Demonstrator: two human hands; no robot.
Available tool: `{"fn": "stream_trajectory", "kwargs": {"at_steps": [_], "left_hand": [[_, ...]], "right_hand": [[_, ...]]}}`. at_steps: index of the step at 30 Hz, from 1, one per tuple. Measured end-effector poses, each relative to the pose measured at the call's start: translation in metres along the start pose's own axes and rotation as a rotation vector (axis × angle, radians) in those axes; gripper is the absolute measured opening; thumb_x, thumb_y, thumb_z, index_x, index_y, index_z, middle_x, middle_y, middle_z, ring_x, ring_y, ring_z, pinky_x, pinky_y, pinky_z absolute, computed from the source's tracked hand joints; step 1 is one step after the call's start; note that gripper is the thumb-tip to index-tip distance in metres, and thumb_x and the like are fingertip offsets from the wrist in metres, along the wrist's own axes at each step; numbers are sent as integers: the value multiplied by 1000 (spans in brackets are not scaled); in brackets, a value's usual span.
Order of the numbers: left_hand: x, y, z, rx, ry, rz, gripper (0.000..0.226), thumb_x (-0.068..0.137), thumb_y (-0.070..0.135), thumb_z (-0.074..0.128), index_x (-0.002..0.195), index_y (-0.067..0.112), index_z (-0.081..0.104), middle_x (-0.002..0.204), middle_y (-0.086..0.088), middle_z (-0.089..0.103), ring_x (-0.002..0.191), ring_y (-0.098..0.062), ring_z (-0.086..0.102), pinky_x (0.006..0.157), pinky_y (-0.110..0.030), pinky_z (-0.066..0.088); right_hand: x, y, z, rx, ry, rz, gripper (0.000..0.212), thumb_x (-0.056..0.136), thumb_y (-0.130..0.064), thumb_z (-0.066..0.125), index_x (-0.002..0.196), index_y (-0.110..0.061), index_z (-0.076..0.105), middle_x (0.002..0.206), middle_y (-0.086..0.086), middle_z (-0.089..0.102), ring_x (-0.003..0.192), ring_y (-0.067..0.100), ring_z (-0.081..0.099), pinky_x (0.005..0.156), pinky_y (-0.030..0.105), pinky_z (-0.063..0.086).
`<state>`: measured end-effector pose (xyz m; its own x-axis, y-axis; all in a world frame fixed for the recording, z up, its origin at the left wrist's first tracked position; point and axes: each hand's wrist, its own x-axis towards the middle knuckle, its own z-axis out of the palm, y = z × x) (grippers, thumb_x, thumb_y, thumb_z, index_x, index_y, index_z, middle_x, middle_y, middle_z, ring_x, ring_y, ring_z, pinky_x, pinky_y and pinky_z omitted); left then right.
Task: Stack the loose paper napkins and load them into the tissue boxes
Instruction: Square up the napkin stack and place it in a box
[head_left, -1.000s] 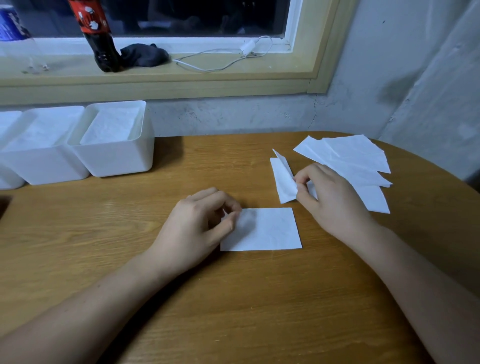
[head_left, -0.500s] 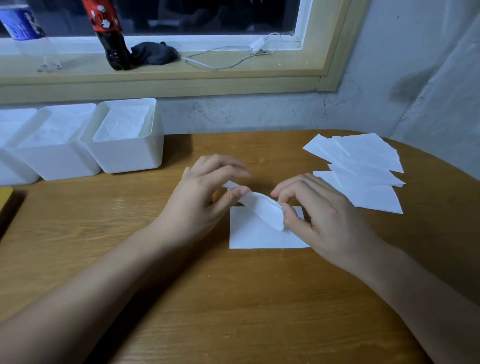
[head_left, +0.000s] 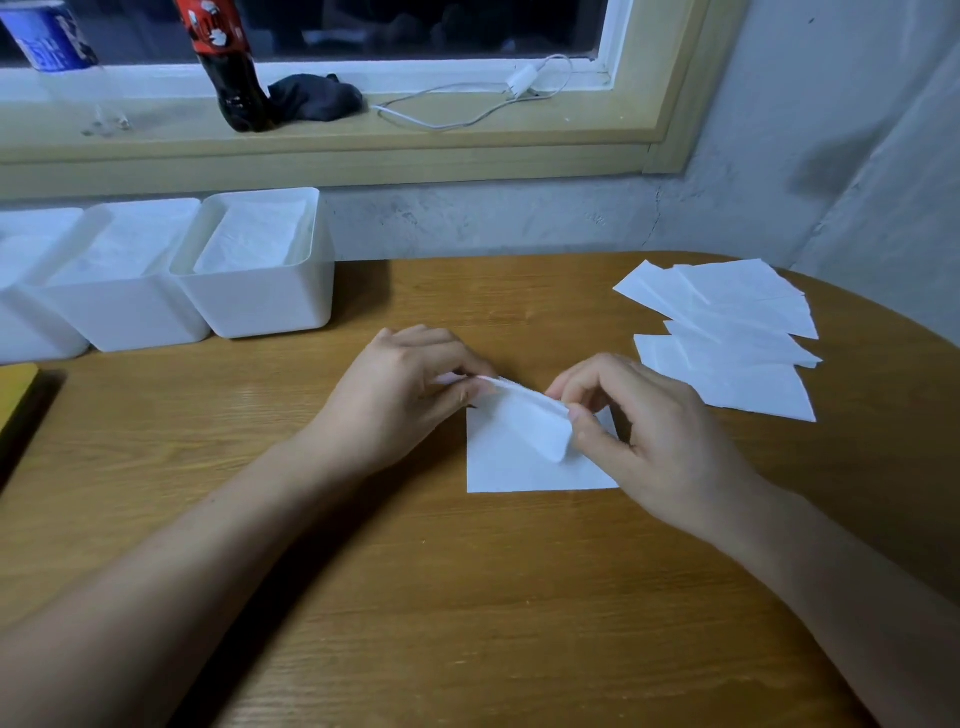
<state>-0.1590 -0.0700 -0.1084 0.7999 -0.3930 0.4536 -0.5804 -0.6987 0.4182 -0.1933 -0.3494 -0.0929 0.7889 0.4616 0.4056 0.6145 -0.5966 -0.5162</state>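
A thin white paper napkin (head_left: 522, 415) is pinched at either end by the left hand (head_left: 410, 384) and right hand (head_left: 644, 431), over a flat napkin (head_left: 511, 475) on the wooden bench (head_left: 467, 597). Limp and easily torn, it is probably best gripped lightly by its corners.

Bare table (head_left: 467, 597) lies open between tissue boxes (head_left: 260, 306) and loose napkins (head_left: 727, 338).

We record no legible text. Far beyond the left hand (head_left: 405, 387), a blue bottle label (head_left: 49, 44) carries white characters we cannot read; the red label (head_left: 213, 23) on the dark bottle (head_left: 241, 98) likewise.
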Motion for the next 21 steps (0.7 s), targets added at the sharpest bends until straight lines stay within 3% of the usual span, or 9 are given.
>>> {"fn": "stream_trajectory", "kwargs": {"at_steps": [4,7,12,14,16,19,21], "left_hand": [[2,14,-9,-234,50,-129,8,104,29,73,100,25,79,100,14,76,100,-14,73,86,-37,55],[2,20,-14,-320,53,-197,9,104,30,72,100,27,79,102,15,79,102,-12,74,88,-35,56],[4,25,-18,-496,51,-337,13,103,33,74,96,24,81,97,9,81,93,-9,74,84,-35,55],[6,26,-19,-559,12,-371,15,102,32,75,93,22,81,93,7,81,86,-5,71,77,-29,52],[6,28,-17,-606,-36,-400,17,100,34,75,91,21,81,90,5,80,82,-3,67,73,-23,49],[5,27,-15,-681,-121,-435,16,96,36,80,100,20,80,99,-13,76,87,-10,66,82,-29,48],[4,22,-14,-761,-169,-470,26,88,31,89,111,23,79,107,-21,73,92,-18,67,92,-41,51]], "right_hand": [[0,1,-2,334,18,209,8,109,-26,59,110,-23,66,107,-5,76,99,19,73,84,43,60],[0,0,-6,471,34,286,24,100,-34,66,121,-23,69,109,-7,78,108,16,73,94,40,60],[0,1,-8,568,-39,292,30,95,-26,77,124,-20,70,112,-1,80,107,23,76,97,51,60],[1,3,-7,577,3,284,22,99,-30,72,115,-15,71,99,5,79,94,29,75,89,51,60],[2,7,-7,524,61,292,28,105,-36,64,102,-9,70,82,21,65,77,42,58,75,46,49],[2,13,-6,556,79,325,34,109,-38,61,100,-7,71,88,31,61,83,49,56,77,51,48],[3,15,-7,601,105,374,28,109,-32,62,101,-8,73,92,32,64,82,44,61,77,49,49]]}}
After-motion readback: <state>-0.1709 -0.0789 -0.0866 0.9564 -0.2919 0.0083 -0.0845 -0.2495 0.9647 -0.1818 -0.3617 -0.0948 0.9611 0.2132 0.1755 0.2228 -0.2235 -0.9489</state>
